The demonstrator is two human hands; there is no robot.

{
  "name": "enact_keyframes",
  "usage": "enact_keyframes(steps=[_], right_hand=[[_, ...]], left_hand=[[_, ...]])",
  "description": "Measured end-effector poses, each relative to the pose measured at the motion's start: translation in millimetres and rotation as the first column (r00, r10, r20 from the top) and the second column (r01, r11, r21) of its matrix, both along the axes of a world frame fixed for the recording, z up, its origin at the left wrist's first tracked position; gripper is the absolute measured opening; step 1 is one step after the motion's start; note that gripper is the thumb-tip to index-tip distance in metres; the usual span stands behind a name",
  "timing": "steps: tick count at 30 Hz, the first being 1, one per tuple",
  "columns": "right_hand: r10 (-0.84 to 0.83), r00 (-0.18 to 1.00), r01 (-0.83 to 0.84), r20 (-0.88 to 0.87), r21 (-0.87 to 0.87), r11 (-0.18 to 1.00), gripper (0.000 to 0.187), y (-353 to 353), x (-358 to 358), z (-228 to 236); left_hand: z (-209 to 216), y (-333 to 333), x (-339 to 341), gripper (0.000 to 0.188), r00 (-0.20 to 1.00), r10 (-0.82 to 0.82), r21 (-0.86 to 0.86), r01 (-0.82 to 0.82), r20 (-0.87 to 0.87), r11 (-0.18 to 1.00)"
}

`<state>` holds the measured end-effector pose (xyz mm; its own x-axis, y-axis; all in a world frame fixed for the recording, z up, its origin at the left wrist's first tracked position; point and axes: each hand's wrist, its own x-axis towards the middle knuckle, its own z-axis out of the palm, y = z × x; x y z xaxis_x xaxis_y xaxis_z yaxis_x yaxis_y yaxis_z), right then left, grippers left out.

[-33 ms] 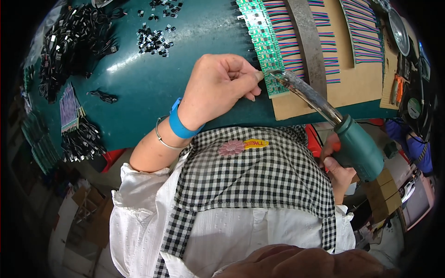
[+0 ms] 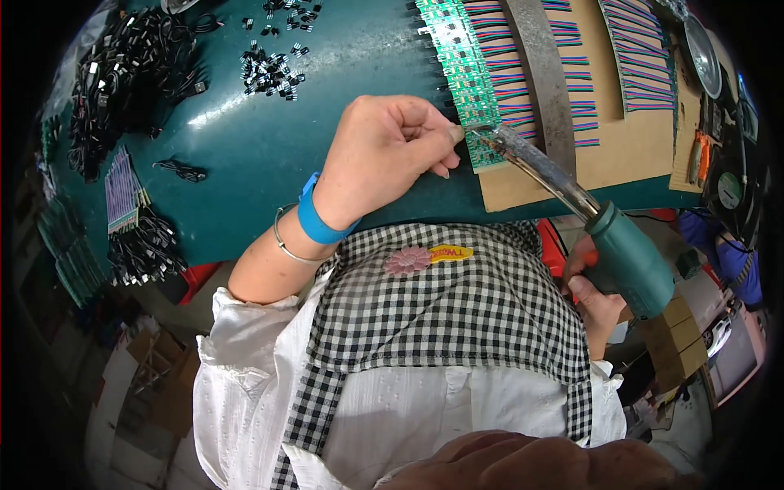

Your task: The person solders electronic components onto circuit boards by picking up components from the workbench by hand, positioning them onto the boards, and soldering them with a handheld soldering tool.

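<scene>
My right hand is closed around the green handle of a soldering iron. The iron's metal barrel slants up and left, and its tip is at the lower part of a green strip of circuit boards. At the strip's left edge, beside the iron's tip, my left hand has thumb and fingers pinched together. Whatever it pinches is hidden by the fingertips. Thin coloured wires run from the strip's right side, and black ends stick out on its left.
A heavy metal bar lies across the wires on a cardboard sheet. Small black connectors are scattered left on the green table. Black cables are heaped farther left, above a wired bundle. Orange-handled pliers lie at right.
The soldering iron has shifted very slightly to the left. My left hand and the circuit boards stay where they were.
</scene>
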<state>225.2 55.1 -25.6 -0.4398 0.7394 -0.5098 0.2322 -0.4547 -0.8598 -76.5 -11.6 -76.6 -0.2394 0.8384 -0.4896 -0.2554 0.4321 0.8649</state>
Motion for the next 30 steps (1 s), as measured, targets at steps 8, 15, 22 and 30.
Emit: enact_keyframes(steps=[8, 15, 22, 30], right_hand=[[0.019, 0.998, -0.014, -0.057, 0.092, 0.996, 0.042, 3, -3, -6], [-0.077, 0.997, 0.077, -0.018, -0.027, 0.997, 0.052, 1, -7, 8], [-0.098, 0.995, 0.098, -0.003, 0.04, 0.994, 0.052, -5, -6, -3], [0.033, 0.999, -0.032, -0.004, 0.109, 0.994, 0.048, 1, 0, -8]], left_hand=[[3, 0, 0, 0.012, 0.999, -0.03, -0.021, 0.03, -0.013, 0.999], [1, 0, 0, 0.012, 1.0, 0.004, -0.005, -0.004, -0.006, 1.0], [1, 0, 0, 0.012, 1.0, -0.005, 0.005, 0.005, -0.011, 1.0], [4, 1, -1, 0.012, 0.999, -0.04, -0.021, 0.039, -0.018, 0.999]])
